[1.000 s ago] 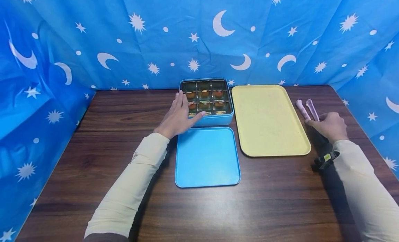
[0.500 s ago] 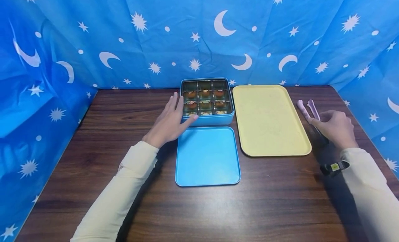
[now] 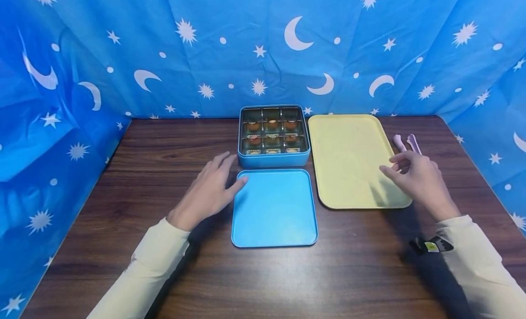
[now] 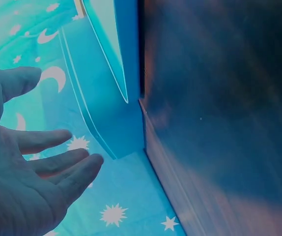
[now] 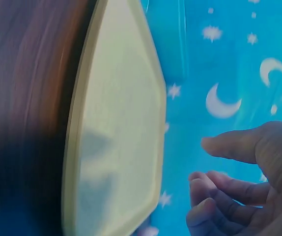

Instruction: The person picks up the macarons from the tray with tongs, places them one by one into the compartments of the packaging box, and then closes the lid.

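My left hand (image 3: 207,191) hovers by the left edge of a flat blue tin lid (image 3: 274,209), fingers spread and holding nothing. Behind the lid stands a blue tin (image 3: 273,160), whose divided insert holds several small round brownish pieces in its compartments. Over the right edge of a yellow tray (image 3: 349,159) is my right hand (image 3: 423,182), its fingers loosely bent with nothing between them. A pair of pinkish tongs (image 3: 414,143) lies on the table beyond that hand, partly hidden by it. In the right wrist view the thumb stands apart from the fingers.
A dark wooden table (image 3: 263,282) carries everything. Blue cloth (image 3: 230,49) with white moons and stars hangs behind the table and along both sides. The tray's left edge lies close beside the tin.
My left hand has drawn back from the tin towards the lid's left side. My right hand has left the tongs and moved left over the tray's edge; the tongs stay on the table.
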The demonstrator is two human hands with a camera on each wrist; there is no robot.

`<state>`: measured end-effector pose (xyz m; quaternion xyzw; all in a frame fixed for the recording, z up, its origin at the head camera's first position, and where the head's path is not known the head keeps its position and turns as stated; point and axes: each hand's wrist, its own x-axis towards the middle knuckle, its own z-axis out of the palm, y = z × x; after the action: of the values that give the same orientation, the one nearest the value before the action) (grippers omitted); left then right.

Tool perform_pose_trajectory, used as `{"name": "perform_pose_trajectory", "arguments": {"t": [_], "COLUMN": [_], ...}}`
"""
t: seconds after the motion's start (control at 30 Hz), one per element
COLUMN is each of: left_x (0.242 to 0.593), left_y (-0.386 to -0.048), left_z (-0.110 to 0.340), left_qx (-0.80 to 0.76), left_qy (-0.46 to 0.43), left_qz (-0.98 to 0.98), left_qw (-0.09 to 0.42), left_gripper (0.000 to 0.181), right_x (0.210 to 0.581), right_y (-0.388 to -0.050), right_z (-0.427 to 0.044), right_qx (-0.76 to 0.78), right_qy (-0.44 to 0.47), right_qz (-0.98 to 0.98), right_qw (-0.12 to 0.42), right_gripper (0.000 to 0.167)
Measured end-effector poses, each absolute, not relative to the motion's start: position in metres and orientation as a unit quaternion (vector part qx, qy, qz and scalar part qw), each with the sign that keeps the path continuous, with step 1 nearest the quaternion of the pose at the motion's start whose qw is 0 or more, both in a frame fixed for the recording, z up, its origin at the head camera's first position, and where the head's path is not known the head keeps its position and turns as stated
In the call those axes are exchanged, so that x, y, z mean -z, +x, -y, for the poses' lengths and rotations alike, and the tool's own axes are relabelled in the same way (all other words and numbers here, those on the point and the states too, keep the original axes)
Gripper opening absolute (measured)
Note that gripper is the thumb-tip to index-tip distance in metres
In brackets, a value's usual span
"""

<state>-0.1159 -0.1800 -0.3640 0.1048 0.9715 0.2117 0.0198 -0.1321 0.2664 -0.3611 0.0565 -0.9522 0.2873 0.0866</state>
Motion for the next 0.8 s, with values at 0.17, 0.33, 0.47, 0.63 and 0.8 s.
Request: {"name": "perform_pose_trajectory", "arguments": {"t": [0.17, 0.33, 0.47, 0.63, 0.8], "left_x": [0.366, 0.369, 0.371, 0.374, 0.377], "left_y": [-0.099, -0.087, -0.079, -0.075, -0.074], "left_z": [0.181, 0.185, 0.187, 0.187, 0.186], "left_qx": [-0.222, -0.231, -0.229, -0.239, -0.262], "left_qy": [0.099, 0.092, 0.082, 0.082, 0.082], "left_qz": [-0.97, -0.968, -0.969, -0.966, -0.958], "left_qw": [0.031, 0.037, 0.048, 0.063, 0.079], "left_gripper": [0.068, 0.063, 0.059, 0.045, 0.03], "right_x": [0.36, 0.362, 0.366, 0.375, 0.387], "right_y": [-0.124, -0.117, -0.113, -0.115, -0.119], "right_z": [-0.242, -0.214, -0.191, -0.168, -0.153], "right_qx": [-0.289, -0.299, -0.307, -0.316, -0.328], "right_qy": [0.112, 0.16, 0.177, 0.182, 0.188], "right_qz": [0.946, 0.938, 0.934, 0.931, 0.925], "right_qw": [0.09, 0.072, 0.035, -0.011, -0.039], "right_gripper": [0.037, 0.028, 0.022, 0.017, 0.012]}}
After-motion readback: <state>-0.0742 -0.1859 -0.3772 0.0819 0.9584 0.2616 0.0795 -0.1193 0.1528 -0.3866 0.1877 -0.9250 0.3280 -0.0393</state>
